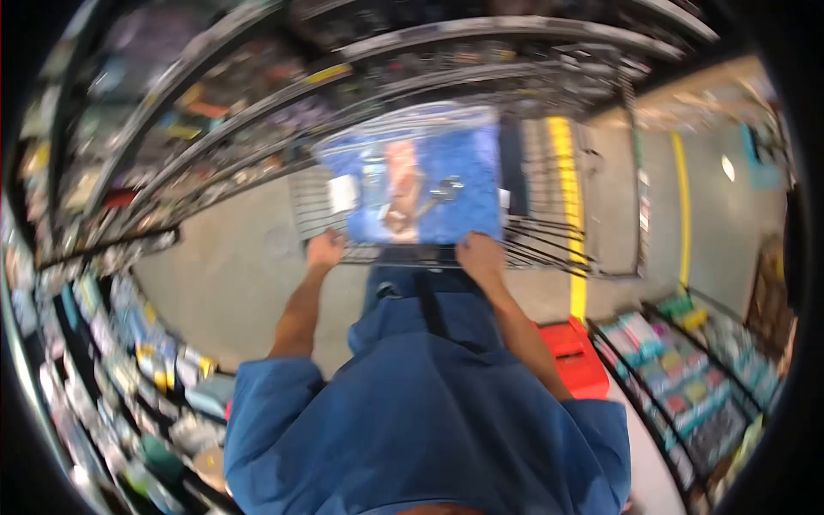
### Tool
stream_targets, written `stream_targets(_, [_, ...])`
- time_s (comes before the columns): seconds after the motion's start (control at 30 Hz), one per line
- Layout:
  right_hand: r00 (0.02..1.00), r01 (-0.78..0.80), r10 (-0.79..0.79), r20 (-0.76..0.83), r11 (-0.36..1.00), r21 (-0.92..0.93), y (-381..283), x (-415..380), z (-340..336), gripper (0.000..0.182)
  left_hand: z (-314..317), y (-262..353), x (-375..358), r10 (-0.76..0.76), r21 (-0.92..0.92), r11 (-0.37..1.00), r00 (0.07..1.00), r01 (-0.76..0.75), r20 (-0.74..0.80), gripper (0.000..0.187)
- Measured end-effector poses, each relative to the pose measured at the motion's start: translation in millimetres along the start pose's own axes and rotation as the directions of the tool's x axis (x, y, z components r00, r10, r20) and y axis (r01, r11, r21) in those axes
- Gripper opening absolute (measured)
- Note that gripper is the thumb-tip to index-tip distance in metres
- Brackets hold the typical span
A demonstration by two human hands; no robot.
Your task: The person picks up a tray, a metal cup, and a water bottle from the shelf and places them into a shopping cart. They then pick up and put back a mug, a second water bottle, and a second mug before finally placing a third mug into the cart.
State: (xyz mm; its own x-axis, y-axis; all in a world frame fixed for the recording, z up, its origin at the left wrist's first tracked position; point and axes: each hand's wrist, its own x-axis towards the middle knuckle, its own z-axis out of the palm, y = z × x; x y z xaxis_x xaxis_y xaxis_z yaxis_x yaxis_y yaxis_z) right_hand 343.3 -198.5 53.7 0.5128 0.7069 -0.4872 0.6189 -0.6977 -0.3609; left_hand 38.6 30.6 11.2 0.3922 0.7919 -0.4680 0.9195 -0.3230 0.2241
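Note:
Both hands are at the near edge of a black wire cart [549, 240]. My left hand [325, 249] is closed around the cart's bar at its left end. On the right, my right hand [480, 256] is closed on the same bar. Between and beyond the hands lies a large blue package [472, 184] with a picture on its front, slightly blurred. A white label [342, 194] shows near its left side. Dark fabric or a dark item [513, 163] sits beside the package on the right.
Shelves of packaged goods [206, 107] run across the front and left. More goods [172, 378] fill racks at lower left. A red bin [573, 356] and a rack of packages [687, 369] stand at right. Yellow lines [681, 206] mark the grey floor [232, 257].

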Motion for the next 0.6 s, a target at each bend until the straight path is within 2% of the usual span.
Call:
stream_targets(0.03, [1.0, 0.024, -0.024, 0.002, 1.0, 0.012, -1, 1, 3, 0.029, 0, -1, 1, -0.051, 0.07, 0.996, 0.999, 0.051, 0.0, 0.042])
stream_targets(0.07, [1.0, 0.008, -0.008, 0.018, 0.999, 0.036, -11, -2, -4, 0.029, 18, -23, 6, -0.041, 0.094, 0.994, 0.997, 0.046, -0.06, 0.041])
stream_targets(0.1, [0.999, 0.039, -0.039, 0.01, 0.997, 0.064, -7, 3, 1, 0.029, 9, -15, 4, -0.074, -0.037, 0.997, 0.997, 0.073, -0.03, 0.039])
stream_targets(0.17, [1.0, 0.025, -0.025, 0.002, 0.998, 0.052, -9, 0, -4, 0.027, 3, -5, 1, -0.12, -0.074, 0.99, 0.992, 0.116, -0.043, 0.038])
stream_targets(0.23, [1.0, -0.017, 0.017, 0.011, 1.0, 0.021, -10, -4, -12, 0.027, 2, 0, -3, -0.13, -0.099, 0.987, 0.99, 0.124, -0.052, 0.037])
stream_targets(0.3, [1.0, 0.024, -0.024, -0.005, 1.0, 0.005, -8, -3, -8, 0.028, 0, 1, -2, -0.142, -0.104, 0.985, 0.988, 0.136, -0.059, 0.035])
stream_targets(0.6, [1.0, -0.012, 0.013, 0.023, 0.998, -0.065, -2, 2, 3, 0.029, -3, 4, -5, -0.131, -0.143, 0.983, 0.986, 0.116, -0.102, 0.033])
